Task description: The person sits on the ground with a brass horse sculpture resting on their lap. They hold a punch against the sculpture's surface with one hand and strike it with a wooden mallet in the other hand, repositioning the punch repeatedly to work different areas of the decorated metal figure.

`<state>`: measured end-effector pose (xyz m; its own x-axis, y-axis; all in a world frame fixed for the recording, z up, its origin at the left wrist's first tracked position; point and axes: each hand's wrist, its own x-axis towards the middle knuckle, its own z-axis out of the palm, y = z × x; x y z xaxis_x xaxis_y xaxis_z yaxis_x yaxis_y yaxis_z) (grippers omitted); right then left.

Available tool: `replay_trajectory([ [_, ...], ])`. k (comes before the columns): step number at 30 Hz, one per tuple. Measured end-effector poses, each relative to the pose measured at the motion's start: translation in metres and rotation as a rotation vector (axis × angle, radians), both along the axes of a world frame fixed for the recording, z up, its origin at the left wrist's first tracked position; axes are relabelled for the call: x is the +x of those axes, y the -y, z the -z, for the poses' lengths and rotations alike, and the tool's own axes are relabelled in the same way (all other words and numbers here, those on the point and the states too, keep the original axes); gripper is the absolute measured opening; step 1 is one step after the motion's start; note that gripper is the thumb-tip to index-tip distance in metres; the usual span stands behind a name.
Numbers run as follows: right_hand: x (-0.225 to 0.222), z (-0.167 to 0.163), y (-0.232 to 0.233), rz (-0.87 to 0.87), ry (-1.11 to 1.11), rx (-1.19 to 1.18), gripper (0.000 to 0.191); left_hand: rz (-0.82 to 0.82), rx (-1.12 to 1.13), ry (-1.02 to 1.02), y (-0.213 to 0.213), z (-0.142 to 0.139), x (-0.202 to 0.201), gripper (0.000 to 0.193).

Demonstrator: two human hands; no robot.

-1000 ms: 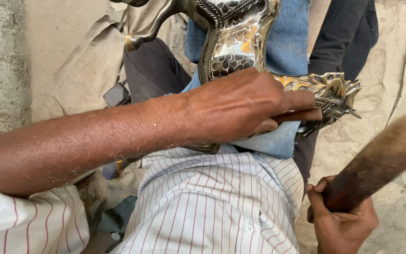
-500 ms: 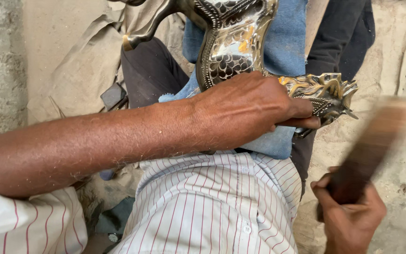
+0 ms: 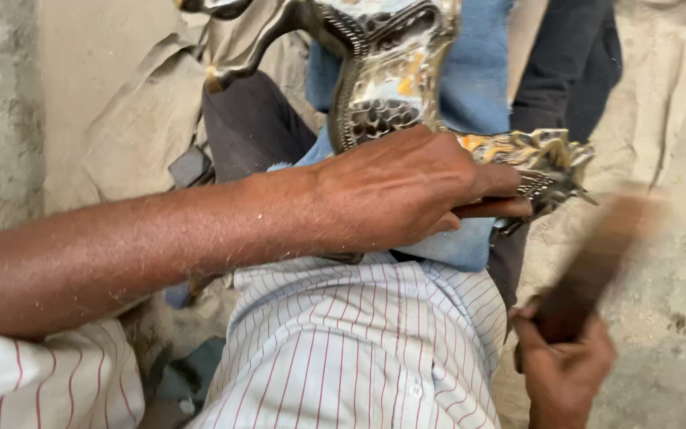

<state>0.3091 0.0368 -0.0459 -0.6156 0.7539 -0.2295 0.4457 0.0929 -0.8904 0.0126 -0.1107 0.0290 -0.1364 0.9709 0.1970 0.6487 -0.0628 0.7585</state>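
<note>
- The ornate metal figure (image 3: 391, 75), shiny, embossed with scale-like patterns and gilt patches, lies across the person's lap on a blue cloth (image 3: 482, 71).
- The left hand (image 3: 406, 191) presses flat over its spiky lower end, fingers closed around it.
- The right hand (image 3: 565, 369) grips a dark wooden mallet (image 3: 597, 262), blurred.
- A striped white shirt (image 3: 359, 349) is below, with dusty sacking (image 3: 113, 119) around.

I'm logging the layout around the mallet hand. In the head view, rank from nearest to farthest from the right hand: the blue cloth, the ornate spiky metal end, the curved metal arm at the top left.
Measured from the right hand, low right:
1. Blue cloth, on the lap, up and left.
2. Ornate spiky metal end, above the hand, beside the left hand's fingertips; close to the cloth in rank.
3. Curved metal arm, top left, clearly farthest.
</note>
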Motion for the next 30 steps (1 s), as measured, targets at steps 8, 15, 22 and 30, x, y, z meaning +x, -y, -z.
replay_trajectory([
  [8, -0.009, -0.012, 0.009, 0.194, -0.305, -0.031, 0.040, -0.039, -0.041, -0.065, 0.006, -0.005, 0.003, 0.016],
  [15, -0.012, -0.022, 0.008, -0.011, -0.018, 0.190, 0.030, -0.037, -0.025, -0.086, 0.002, -0.002, 0.009, 0.032],
  [22, -0.001, 0.004, 0.003, -0.027, 0.009, -0.039, 0.032, -0.033, 0.039, -0.083, -0.002, 0.001, 0.008, 0.026],
  [30, -0.011, 0.003, 0.021, 0.180, -0.208, -0.142, 0.037, 0.017, -0.205, -0.039, 0.012, -0.011, 0.002, 0.021],
])
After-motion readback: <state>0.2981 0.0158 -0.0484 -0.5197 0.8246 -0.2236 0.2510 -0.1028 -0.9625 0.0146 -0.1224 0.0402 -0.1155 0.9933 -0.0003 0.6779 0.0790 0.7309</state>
